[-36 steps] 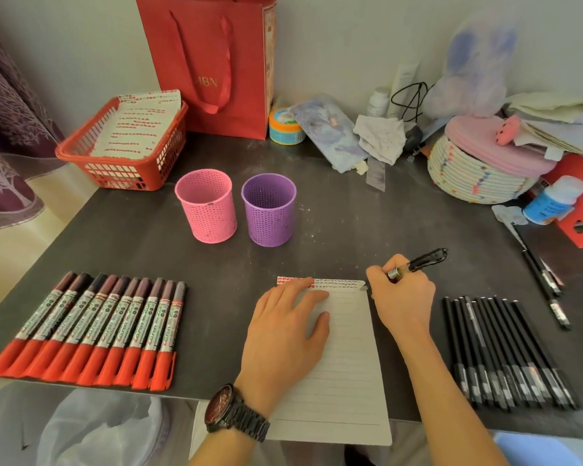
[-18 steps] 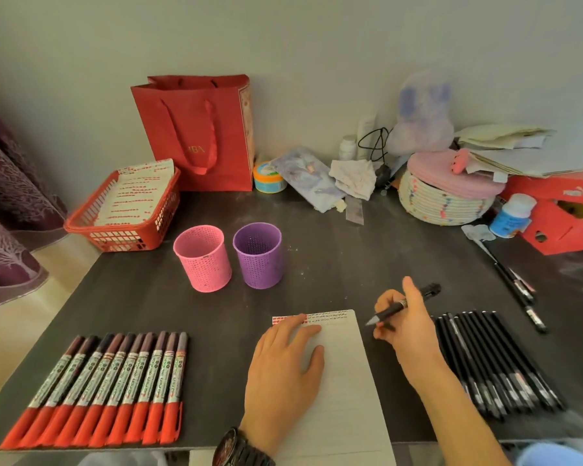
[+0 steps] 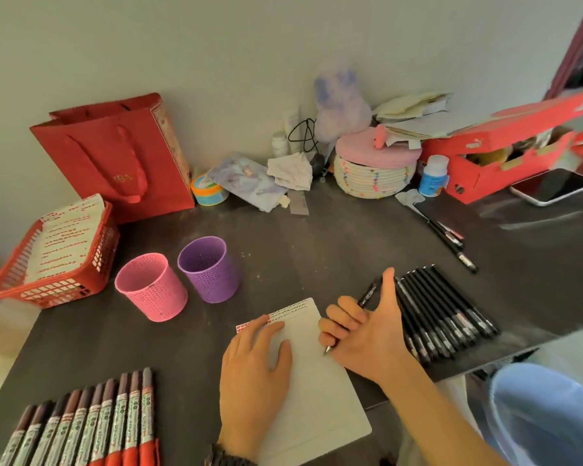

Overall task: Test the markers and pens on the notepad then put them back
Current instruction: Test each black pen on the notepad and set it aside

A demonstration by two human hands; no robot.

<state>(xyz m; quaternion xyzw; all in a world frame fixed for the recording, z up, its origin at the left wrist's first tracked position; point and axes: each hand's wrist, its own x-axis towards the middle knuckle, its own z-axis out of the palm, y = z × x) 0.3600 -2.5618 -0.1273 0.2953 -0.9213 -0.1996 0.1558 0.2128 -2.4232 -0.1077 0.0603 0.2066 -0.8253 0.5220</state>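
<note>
The left hand rests flat on the notepad, with its fingers straight and a little apart. The right hand sits at the notepad's right edge, fingers curled round a black pen. The pen slants, with its tip down at that edge and its back end up and to the right. I think the tip must slide a little left onto the paper. More black pens lie right of the notepad.

Your pink cup and purple cup are dotted with holes; your markers are red-ended, your pens black.
</note>
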